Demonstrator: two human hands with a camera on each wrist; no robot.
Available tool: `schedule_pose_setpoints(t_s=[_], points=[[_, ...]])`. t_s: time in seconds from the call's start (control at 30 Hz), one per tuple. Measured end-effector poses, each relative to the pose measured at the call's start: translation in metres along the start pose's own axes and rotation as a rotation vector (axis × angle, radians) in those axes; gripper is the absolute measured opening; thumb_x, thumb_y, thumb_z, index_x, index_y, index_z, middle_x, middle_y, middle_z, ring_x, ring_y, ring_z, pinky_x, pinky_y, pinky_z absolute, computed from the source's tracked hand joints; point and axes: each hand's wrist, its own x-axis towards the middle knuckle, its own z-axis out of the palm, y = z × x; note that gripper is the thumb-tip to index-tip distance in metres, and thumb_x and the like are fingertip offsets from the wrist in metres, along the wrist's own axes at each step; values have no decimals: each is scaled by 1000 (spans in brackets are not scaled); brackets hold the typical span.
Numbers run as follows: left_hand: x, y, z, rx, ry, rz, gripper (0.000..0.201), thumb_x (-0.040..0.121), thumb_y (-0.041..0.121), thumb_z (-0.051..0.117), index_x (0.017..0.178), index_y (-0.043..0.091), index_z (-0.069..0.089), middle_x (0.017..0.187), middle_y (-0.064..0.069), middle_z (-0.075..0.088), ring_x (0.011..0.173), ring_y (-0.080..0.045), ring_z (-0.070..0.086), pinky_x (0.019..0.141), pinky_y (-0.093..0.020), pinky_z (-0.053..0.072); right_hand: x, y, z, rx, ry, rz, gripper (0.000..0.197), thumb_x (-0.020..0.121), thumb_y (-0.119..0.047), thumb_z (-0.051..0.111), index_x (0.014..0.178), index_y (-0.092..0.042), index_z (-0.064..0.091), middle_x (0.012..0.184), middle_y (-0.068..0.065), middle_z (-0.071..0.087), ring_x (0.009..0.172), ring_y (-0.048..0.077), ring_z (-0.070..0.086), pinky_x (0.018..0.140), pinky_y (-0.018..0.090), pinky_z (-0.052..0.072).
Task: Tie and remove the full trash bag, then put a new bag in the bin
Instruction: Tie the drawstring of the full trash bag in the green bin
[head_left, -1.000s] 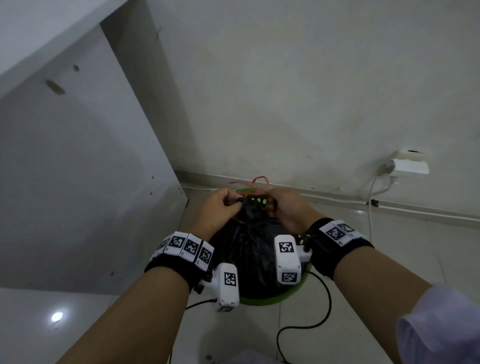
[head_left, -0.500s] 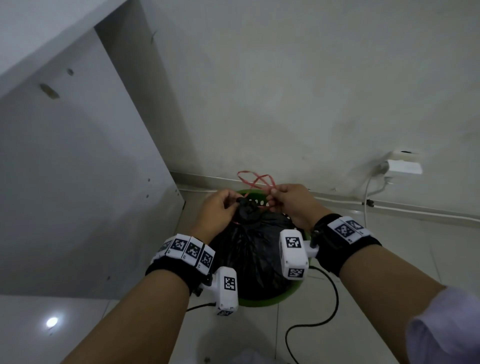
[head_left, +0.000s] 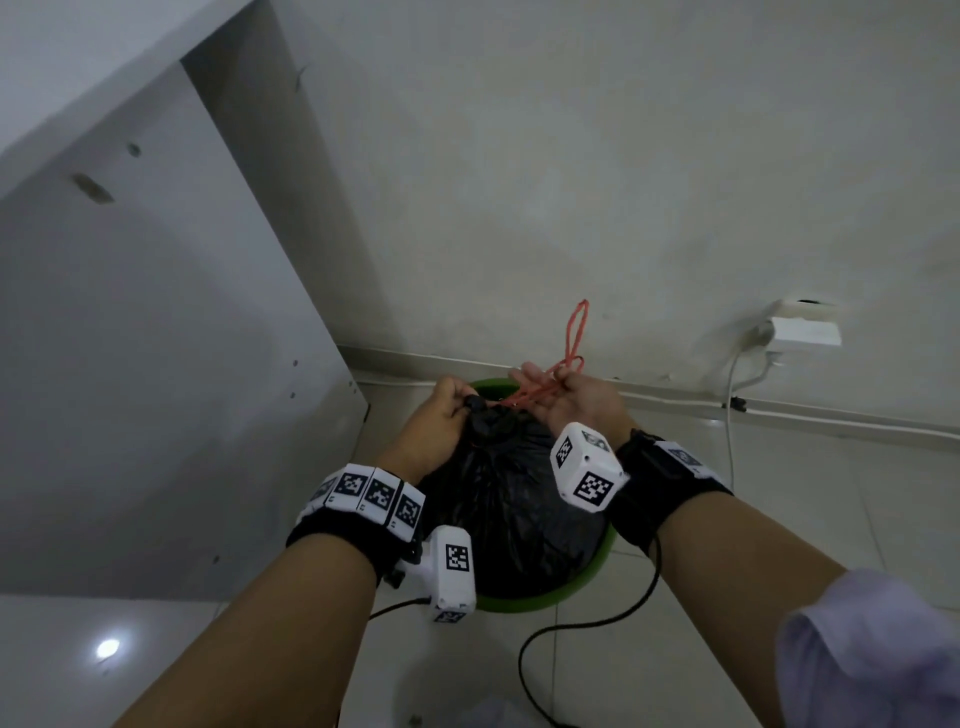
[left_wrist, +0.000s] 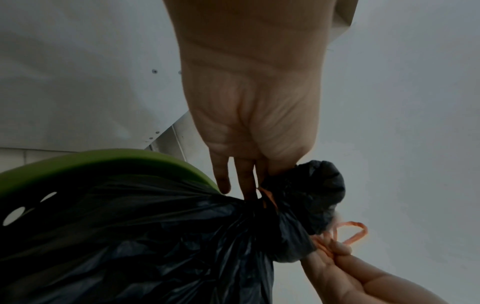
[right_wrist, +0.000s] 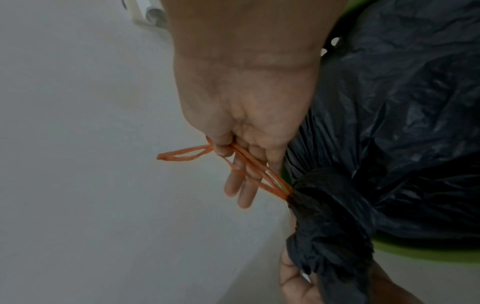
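Observation:
A full black trash bag (head_left: 514, 499) (left_wrist: 145, 236) (right_wrist: 405, 123) sits in a round green bin (head_left: 597, 564) (left_wrist: 103, 158) on the floor by the wall. Its mouth is gathered into a bunched neck (head_left: 480, 418) (left_wrist: 311, 191) (right_wrist: 327, 205). My left hand (head_left: 441, 421) (left_wrist: 257, 174) grips that neck. An orange drawstring (head_left: 574, 332) (left_wrist: 350, 232) (right_wrist: 249, 164) comes out of the neck. My right hand (head_left: 566, 395) (right_wrist: 241, 148) pinches the drawstring and holds it taut away from the bag, with a loose loop sticking up past the fingers.
A white cabinet side (head_left: 156, 389) stands close on the left. The wall (head_left: 571, 182) is right behind the bin. A white power adapter (head_left: 802, 332) with a cord hangs at the right. A black cable (head_left: 587, 629) trails over the tiled floor in front of the bin.
My right hand has drawn the orange drawstring out to the right and turned palm up. The loop now stands higher against the wall. The left hand stays on the bag's neck.

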Motion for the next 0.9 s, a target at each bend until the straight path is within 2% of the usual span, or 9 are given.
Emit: schedule_pose_setpoints(t_s=[0.1, 0.23, 0.37, 0.43, 0.5, 0.6, 0.63, 0.73, 0.9], points=[[-1, 3, -2, 8, -7, 10, 16, 98, 0, 43, 93, 15, 47, 100, 0, 66, 93, -11, 60, 79, -16, 47, 4, 7, 1, -97, 51, -56, 34, 103, -14, 29, 72, -14, 42, 41, 0, 40, 43, 16, 36, 63, 39, 52], [-3, 4, 0, 54, 36, 40, 23, 93, -1, 50, 89, 21, 55, 110, -2, 70, 103, -15, 64, 94, -31, 49, 6, 18, -2, -361, 75, -168, 30, 104, -18, 32, 78, -15, 46, 45, -3, 34, 29, 6, 26, 54, 28, 33], [0, 3, 6, 56, 118, 21, 29, 88, -2, 55, 85, 26, 60, 98, -3, 70, 97, -20, 65, 96, -39, 50, 0, 18, 2, -855, 20, -290, 26, 101, -21, 41, 102, -7, 62, 66, -1, 49, 50, 7, 46, 48, 22, 42], [1, 7, 8, 14, 145, 18, 29, 86, -4, 57, 84, 24, 62, 93, -1, 71, 92, -17, 65, 95, -37, 50, -7, 18, 8, -1127, -75, -321, 32, 98, -28, 46, 111, -6, 65, 83, -2, 61, 72, 11, 58, 66, 26, 50], [3, 9, 9, -5, 170, 13, 27, 85, -4, 58, 84, 23, 64, 91, 0, 71, 87, -15, 65, 92, -33, 50, -16, 17, 15, -1314, -193, -386, 30, 99, -24, 45, 101, -7, 69, 88, 2, 65, 80, 11, 58, 78, 26, 45], [5, 9, 10, -32, 185, 18, 26, 85, -4, 59, 85, 20, 67, 99, -1, 72, 89, -18, 66, 91, -32, 50, -19, 15, 17, -1534, -334, -555, 34, 96, -6, 44, 71, -12, 66, 63, 3, 56, 58, 11, 48, 61, 24, 32], [4, 11, 10, -43, 192, 10, 25, 84, -4, 60, 84, 20, 66, 99, -1, 72, 88, -18, 66, 89, -31, 50, -18, 16, 14, -1576, -333, -576, 30, 94, -3, 46, 80, -9, 71, 64, 3, 55, 60, 13, 48, 58, 25, 32], [5, 13, 10, -83, 239, -15, 21, 83, -4, 61, 85, 17, 62, 95, -7, 70, 82, -17, 64, 79, -28, 50, -9, 19, 4, -1439, -224, -527, 27, 91, 0, 51, 107, -6, 71, 70, -8, 57, 65, 4, 51, 59, 8, 37], [4, 18, 12, -150, 244, -29, 23, 85, -8, 57, 84, 15, 60, 87, -8, 70, 74, -13, 63, 72, -25, 49, -7, 20, 6, -1145, -122, -402, 19, 85, 5, 60, 80, -14, 63, 65, 6, 61, 48, 4, 53, 48, 15, 41]])
